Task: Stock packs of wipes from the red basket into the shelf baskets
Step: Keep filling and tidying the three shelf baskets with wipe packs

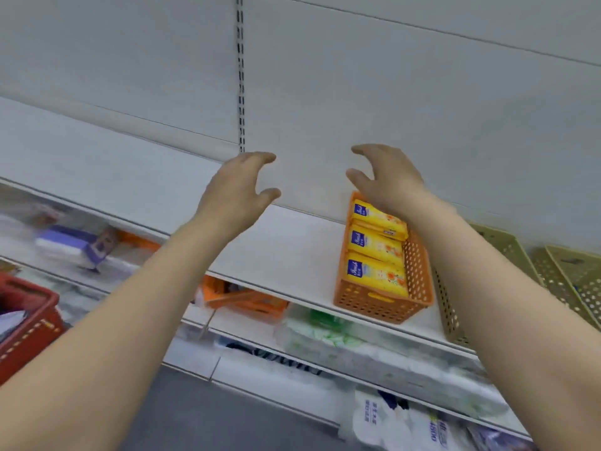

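Packs of wipes (377,252), 3 yellow ones with blue labels, lie in a row inside the orange shelf basket (383,301), overlapping front to back and filling most of its length. The orange shelf basket sits on the white shelf (292,255), its front wall close to the shelf's front edge, its long sides running toward the back panel (390,109).

Just right of the orange shelf basket stand olive-green perforated baskets (553,281), the nearest one close beside its right wall. To its left the shelf board is a broad bare stretch reaching to the slotted upright (240,76).

The right hand (387,180) hovers above the far end of the orange shelf basket, fingers spread and loosely curved, holding nothing; its wrist crosses over the rearmost pack. The left hand (237,190) hangs left of the orange shelf basket over the bare board, fingers likewise apart and curved, gripping nothing. The 2 hands face each other with a clear gap between them.

Far left of the orange shelf basket and lower down, the red basket (29,320) shows its rim and one corner at the frame edge. Below the orange shelf basket, the lower shelves carry blurred white and green packages (325,333), and another orange basket (247,297) sits under the shelf edge.
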A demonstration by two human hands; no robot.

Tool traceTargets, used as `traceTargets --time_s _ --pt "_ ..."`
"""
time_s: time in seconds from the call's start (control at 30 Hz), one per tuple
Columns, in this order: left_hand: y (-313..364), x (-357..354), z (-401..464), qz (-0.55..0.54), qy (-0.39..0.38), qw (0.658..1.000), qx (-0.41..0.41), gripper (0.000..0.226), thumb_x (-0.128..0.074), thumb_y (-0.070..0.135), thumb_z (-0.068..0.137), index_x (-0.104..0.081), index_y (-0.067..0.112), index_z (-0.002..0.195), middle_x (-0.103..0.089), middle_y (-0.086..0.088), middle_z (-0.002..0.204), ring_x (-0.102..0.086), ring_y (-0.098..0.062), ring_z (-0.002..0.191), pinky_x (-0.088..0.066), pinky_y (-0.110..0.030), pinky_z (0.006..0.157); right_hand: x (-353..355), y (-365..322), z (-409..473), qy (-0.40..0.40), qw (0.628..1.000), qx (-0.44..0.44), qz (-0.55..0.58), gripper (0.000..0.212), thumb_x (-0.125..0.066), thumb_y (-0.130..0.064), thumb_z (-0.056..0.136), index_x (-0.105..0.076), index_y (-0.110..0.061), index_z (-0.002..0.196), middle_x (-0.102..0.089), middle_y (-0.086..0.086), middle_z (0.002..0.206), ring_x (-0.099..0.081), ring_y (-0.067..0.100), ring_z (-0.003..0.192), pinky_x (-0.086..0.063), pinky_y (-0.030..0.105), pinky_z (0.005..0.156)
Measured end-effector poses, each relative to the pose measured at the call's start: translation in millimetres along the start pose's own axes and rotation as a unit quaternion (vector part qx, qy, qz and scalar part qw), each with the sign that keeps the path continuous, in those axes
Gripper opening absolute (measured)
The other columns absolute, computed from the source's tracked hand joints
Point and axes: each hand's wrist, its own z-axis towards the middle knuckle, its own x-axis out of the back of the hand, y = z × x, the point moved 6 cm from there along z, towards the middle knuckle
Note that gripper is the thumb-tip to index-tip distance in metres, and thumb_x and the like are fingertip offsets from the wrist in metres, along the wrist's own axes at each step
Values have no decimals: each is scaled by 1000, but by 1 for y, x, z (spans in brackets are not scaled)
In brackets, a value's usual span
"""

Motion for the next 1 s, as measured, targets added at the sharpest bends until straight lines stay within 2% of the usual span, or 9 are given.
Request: traceTargets --time_s 0.13,0.2,0.27,0.37,0.5,0.6,0.73,1.0 --pt "-62 71 -76 27 39 998 -30 52 -60 37 95 -50 17 142 -53 -3 145 -46 -24 133 -34 -35 109 0 -109 -52 61 997 45 33 49 -53 -35 99 -46 -19 146 -43 6 152 -34 24 142 -27 35 113" --pt "-100 100 -121 35 44 998 -16 53 -60 39 95 -50 17 143 -53 -3 145 -45 -24 134 -34 -35 110 -18 -164 -85 78 994 57 50 49 -54 -34 99 -46 -19 146 -42 6 152 -36 25 141 -28 35 113" --pt "-140 126 -165 34 50 998 13 55 -63 39 94 -49 19 143 -52 -1 145 -44 -22 135 -35 -37 111 -45 -217 -117 85 991 65 84 49 -56 -32 98 -47 -18 144 -44 6 151 -37 23 141 -27 29 112" --pt "-194 153 -218 38 59 997 36 55 -66 36 92 -50 18 141 -57 -3 139 -50 -24 128 -39 -37 106 -101 -288 -151 35 990 74 113 50 -55 -32 99 -45 -19 146 -41 3 153 -34 18 141 -21 21 109" --pt "-258 175 -258 48 39 995 82 58 -68 35 90 -49 19 142 -57 -3 138 -52 -25 125 -42 -40 104 -160 -363 -166 -45 986 112 118 52 -55 -31 99 -44 -18 148 -39 4 155 -32 17 142 -25 28 115" --pt "-298 190 -265 41 44 994 96 58 -69 33 90 -50 20 143 -54 0 143 -47 -20 131 -37 -34 108 -190 -403 -152 -68 981 142 115 52 -57 -32 98 -46 -16 146 -43 5 152 -36 19 141 -32 32 113" --pt "-365 206 -252 41 44 990 125 54 -69 33 91 -52 22 140 -54 3 141 -47 -17 130 -29 -20 105 -236 -455 -108 -80 975 159 132 51 -59 -31 96 -48 -17 145 -45 5 150 -39 20 140 -37 39 113" --pt "-526 242 -169 74 12 980 182 54 -67 36 91 -50 26 142 -52 3 145 -44 -16 136 -35 -30 110 -344 -563 27 -131 964 156 171 50 -58 -30 97 -48 -16 144 -48 5 147 -43 22 136 -35 32 109"
